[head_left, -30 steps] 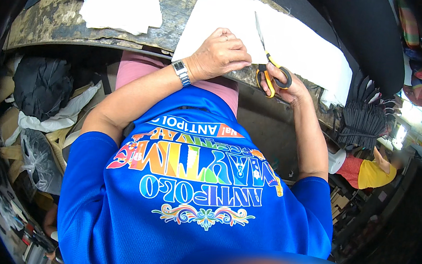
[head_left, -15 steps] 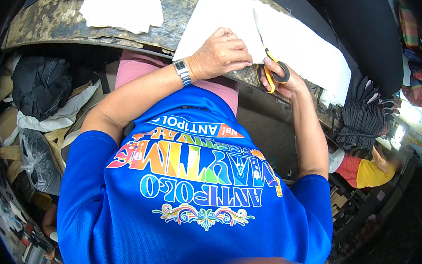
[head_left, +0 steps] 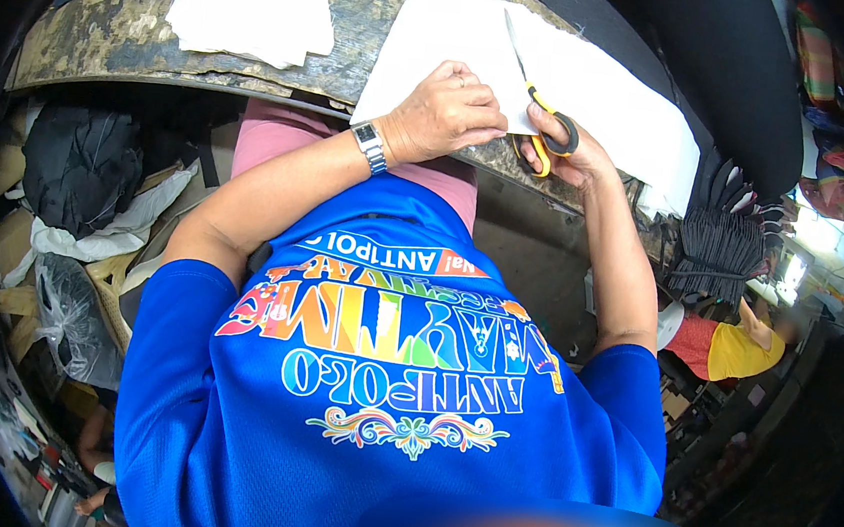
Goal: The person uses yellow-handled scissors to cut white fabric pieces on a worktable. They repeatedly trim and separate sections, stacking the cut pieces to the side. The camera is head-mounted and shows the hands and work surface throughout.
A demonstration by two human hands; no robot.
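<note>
A sheet of white cloth lies across the worn table edge in front of me, its far rim frayed. My left hand, with a metal-banded watch on the wrist, rests over the cloth's near part and pinches its near edge between thumb and fingers. In my right hand are scissors with yellow and black handles. Their blades point away from me and lie over the cloth, looking closed or nearly so. Part of the handles is hidden by my fingers.
A stack of white pieces sits at the left on the stained table. Bundled black strips hang at the right edge. Black material lies beyond. Bags and dark cloth fill the lower left; another person is far right.
My right hand and the scissors have turned and shifted very slightly beside the cloth's near edge. My left hand keeps its pinch; the whole view has moved a little.
</note>
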